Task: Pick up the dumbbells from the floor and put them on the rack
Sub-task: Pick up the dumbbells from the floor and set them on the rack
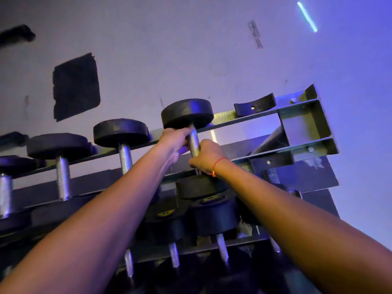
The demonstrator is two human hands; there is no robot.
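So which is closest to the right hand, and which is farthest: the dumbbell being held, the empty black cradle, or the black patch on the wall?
From the right hand:
1. Held dumbbell, gripped by both hands on the top shelf.
2. Empty black cradle, up and to the right on the rack's back rail.
3. Black wall patch, far off to the upper left.

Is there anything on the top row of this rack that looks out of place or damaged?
One thing: the black saddle pad at the right end of the top shelf sits empty and slightly crooked on the rail. The dumbbell held by the left hand and right hand looks normal.
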